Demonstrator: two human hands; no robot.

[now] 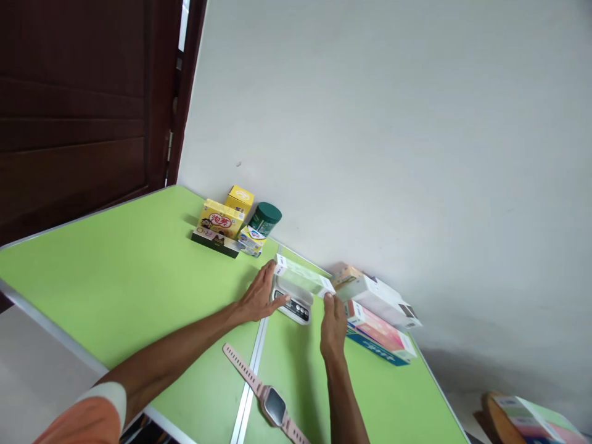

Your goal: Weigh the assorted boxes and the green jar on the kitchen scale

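A long, pale green and white box lies level over a small white digital scale, covering its back part. My left hand is at the box's left end, its fingers against that end and its thumb stretched over the scale's front panel. At the right end, my right hand grips the box with its fingertips. Whether the box's underside touches the scale is hidden. Nearer to me, a pink smartwatch lies stretched out with its strap open.
Left of the scale stand yellow boxes, a flat dark box and a green canister. Several long boxes are stacked at the right by the wall. A metal seam crosses the green table.
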